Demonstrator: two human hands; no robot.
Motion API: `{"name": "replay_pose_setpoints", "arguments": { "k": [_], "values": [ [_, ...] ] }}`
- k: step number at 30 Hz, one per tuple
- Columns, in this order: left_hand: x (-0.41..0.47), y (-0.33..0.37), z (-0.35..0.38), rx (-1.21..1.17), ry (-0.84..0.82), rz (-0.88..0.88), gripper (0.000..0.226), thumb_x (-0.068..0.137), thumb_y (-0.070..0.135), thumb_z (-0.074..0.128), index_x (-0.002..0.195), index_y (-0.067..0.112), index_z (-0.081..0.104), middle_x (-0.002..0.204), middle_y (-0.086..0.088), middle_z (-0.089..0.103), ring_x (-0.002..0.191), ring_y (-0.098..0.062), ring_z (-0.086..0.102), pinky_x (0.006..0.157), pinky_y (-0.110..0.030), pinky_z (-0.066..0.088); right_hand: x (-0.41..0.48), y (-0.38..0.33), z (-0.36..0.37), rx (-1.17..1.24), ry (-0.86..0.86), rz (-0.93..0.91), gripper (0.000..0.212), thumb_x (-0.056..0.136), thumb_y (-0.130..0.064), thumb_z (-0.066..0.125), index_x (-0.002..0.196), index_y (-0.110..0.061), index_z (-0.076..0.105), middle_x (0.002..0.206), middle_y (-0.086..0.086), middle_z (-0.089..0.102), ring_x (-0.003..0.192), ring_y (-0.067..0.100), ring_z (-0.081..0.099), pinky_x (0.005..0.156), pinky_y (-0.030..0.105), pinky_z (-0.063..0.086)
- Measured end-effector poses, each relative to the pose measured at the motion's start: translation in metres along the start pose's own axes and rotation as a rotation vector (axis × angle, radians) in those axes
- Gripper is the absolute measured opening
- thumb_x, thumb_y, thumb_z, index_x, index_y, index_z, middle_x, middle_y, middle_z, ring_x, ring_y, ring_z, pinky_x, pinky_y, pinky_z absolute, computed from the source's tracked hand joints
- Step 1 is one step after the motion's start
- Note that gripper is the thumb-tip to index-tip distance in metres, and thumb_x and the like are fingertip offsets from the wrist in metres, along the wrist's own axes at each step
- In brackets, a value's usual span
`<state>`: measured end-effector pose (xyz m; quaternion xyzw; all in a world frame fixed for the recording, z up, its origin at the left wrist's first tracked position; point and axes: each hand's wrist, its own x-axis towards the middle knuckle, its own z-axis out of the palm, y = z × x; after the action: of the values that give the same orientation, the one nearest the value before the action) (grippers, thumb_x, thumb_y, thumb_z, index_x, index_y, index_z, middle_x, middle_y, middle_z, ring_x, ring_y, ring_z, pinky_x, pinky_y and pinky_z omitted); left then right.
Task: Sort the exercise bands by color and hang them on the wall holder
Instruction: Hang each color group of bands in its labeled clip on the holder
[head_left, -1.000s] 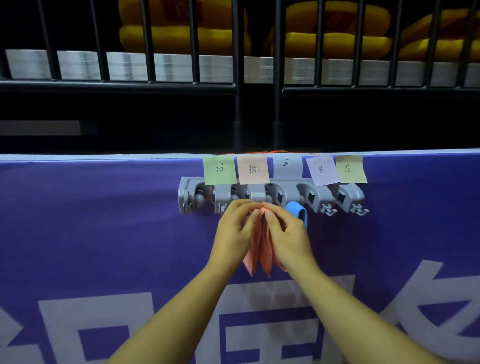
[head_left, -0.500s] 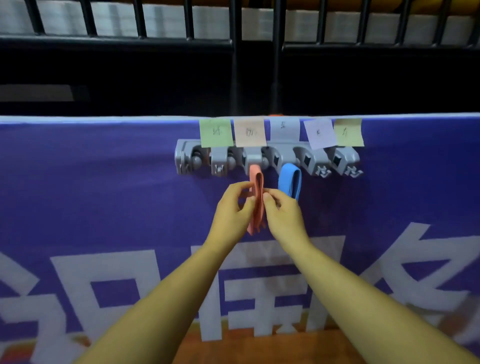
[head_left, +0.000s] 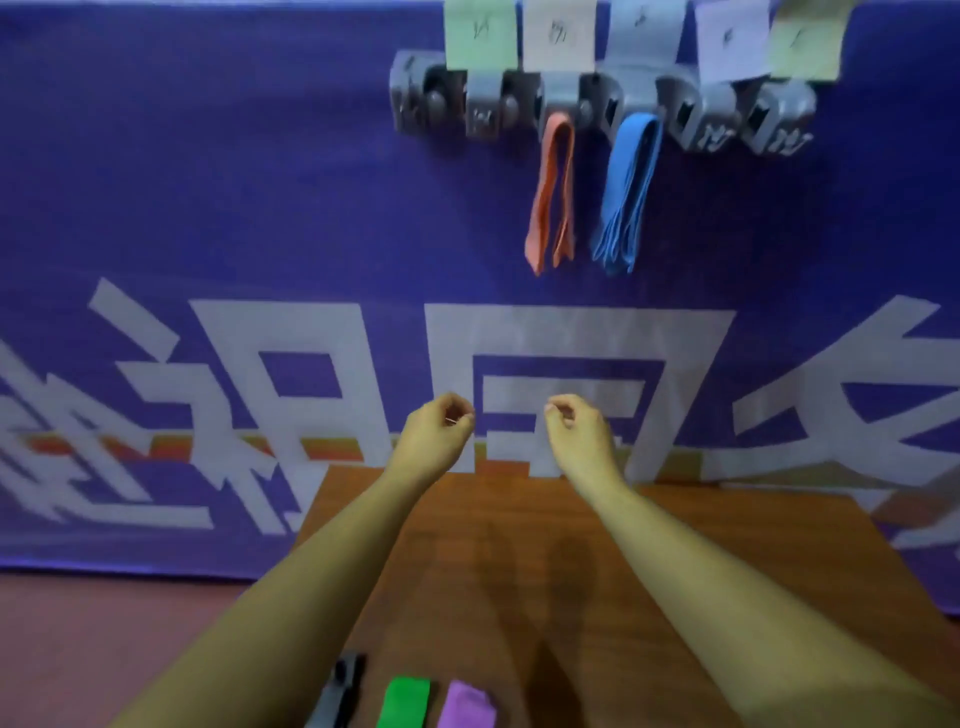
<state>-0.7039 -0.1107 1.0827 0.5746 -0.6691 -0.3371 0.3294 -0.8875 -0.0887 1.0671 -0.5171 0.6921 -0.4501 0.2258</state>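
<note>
Head view, tilted down over the table edge. Between hangs, by the look of it: left hand (head_left: 436, 436) and right hand (head_left: 579, 436) side by side at lower centre, apart, fingers loosely curled, gripping nothing.

Up at top right, grey wall holder (head_left: 597, 104) on the purple banner (head_left: 208, 182), under a row of coloured sticky notes (head_left: 480, 31) (writing too blurred to read). Hanging from it: salmon-pink band (head_left: 556, 197) below the pink note, blue bands (head_left: 626, 197) just beside, below the pale blue note. Nothing in the clamps under the green note at the left, nor under the lilac and yellow notes at the right.

Down at the bottom edge, on the wooden table (head_left: 571, 571): black band (head_left: 340, 691), green band (head_left: 404, 701), purple band (head_left: 465, 704), lying in a row, untouched. Two colours up, then, three to go.

Next, probably: reach down for one of those three, pick it up, lift it to the clamp under the matching note, hook the loop over. Worth spreading the loop with both hands and seating it fully, well clear of the pink and blue neighbours.
</note>
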Motion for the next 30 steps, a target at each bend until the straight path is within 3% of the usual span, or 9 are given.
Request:
{"name": "replay_pose_setpoints", "arguments": {
  "k": [3,8,14,16,20,24,30],
  "values": [
    [-0.034,-0.041,0.010,0.059,-0.027,-0.099,0.007,0.093,0.022,0.056,0.093,0.019,0.062,0.088,0.003,0.063,0.082,-0.016,0.059,0.064,-0.025,0.040,-0.039,0.045,0.025,-0.018,-0.096,0.088,0.021,0.097,-0.017,0.052,0.111,-0.008,0.065,0.101,0.007,0.066,0.090,0.016,0.058,0.077,0.023,0.041],
    [-0.091,-0.110,0.028,0.129,-0.070,-0.243,0.014,0.091,0.022,0.059,0.087,0.009,0.063,0.080,-0.008,0.063,0.086,-0.028,0.062,0.064,-0.026,0.033,-0.107,0.110,0.066,-0.024,-0.218,0.181,0.014,0.092,-0.005,0.056,0.098,-0.001,0.068,0.093,0.015,0.070,0.085,0.024,0.063,0.074,0.024,0.040],
    [-0.142,-0.184,0.064,0.221,-0.302,-0.348,0.025,0.087,0.029,0.053,0.085,0.006,0.064,0.090,-0.021,0.069,0.092,-0.036,0.062,0.072,-0.034,0.041,-0.193,0.179,0.100,-0.140,-0.310,0.347,0.011,0.087,-0.002,0.059,0.088,-0.005,0.069,0.084,0.015,0.072,0.083,0.030,0.068,0.077,0.035,0.049],
    [-0.154,-0.205,0.076,0.254,-0.401,-0.338,0.030,0.083,0.032,0.046,0.084,0.006,0.062,0.091,-0.021,0.068,0.093,-0.039,0.063,0.070,-0.034,0.040,-0.219,0.195,0.107,-0.166,-0.338,0.425,0.012,0.086,-0.001,0.058,0.086,-0.006,0.069,0.082,0.013,0.072,0.081,0.029,0.069,0.075,0.035,0.049],
    [-0.164,-0.224,0.095,0.308,-0.493,-0.291,0.022,0.093,0.017,0.048,0.093,0.000,0.061,0.099,-0.025,0.067,0.096,-0.041,0.060,0.078,-0.039,0.041,-0.247,0.207,0.122,-0.193,-0.354,0.540,0.010,0.084,-0.001,0.060,0.086,-0.003,0.069,0.085,0.013,0.072,0.083,0.025,0.067,0.075,0.031,0.046],
    [-0.160,-0.241,0.111,0.280,-0.579,-0.244,0.020,0.094,0.008,0.046,0.096,-0.006,0.061,0.101,-0.027,0.065,0.096,-0.040,0.060,0.084,-0.039,0.038,-0.251,0.204,0.139,-0.169,-0.316,0.619,0.006,0.079,-0.002,0.066,0.074,-0.006,0.066,0.073,0.008,0.068,0.072,0.019,0.062,0.067,0.027,0.040],
    [-0.145,-0.266,0.135,0.221,-0.648,-0.194,0.038,0.075,0.024,0.041,0.078,-0.004,0.066,0.085,-0.026,0.067,0.083,-0.039,0.062,0.077,-0.041,0.042,-0.246,0.222,0.170,-0.175,-0.245,0.718,0.011,0.085,-0.007,0.064,0.088,0.002,0.069,0.091,0.019,0.072,0.087,0.029,0.066,0.072,0.032,0.042]
  ]
}}
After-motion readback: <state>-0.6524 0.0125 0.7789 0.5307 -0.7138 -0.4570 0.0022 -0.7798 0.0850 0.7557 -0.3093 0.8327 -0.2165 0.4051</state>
